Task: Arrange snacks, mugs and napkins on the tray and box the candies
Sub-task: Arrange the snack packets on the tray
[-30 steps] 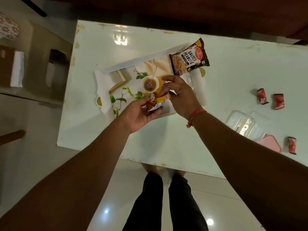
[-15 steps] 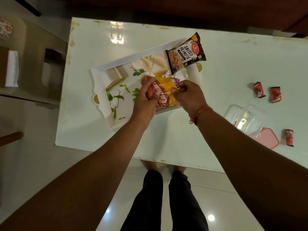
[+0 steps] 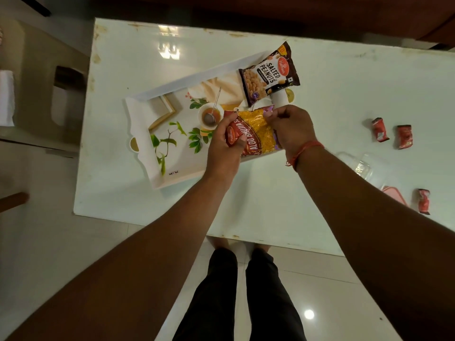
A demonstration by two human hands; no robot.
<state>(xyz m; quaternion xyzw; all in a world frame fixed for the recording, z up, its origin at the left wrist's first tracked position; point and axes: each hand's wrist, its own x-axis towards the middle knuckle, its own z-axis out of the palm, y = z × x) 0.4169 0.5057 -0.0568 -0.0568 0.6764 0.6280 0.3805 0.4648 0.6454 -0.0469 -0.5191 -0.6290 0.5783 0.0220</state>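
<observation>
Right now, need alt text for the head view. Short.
Both hands, left hand and right hand, hold a yellow-and-red aloo bhujia packet over a white printed tray, with a salted peanuts packet at the tray's far end. Three red candies lie on the white table to the right.

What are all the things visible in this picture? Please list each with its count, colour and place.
table: 1, white, under everything
tray: 1, white with leaf print, table's left part
peanut packet: 1, dark brown, tray's far right corner
bhujia packet: 1, yellow and red, held over tray
candies: 3, red, on table at right
clear box: 1, transparent, right, near candies
pink lid: 1, beside the box
left hand: grips packet's left end
right hand: pinches packet's right end
</observation>
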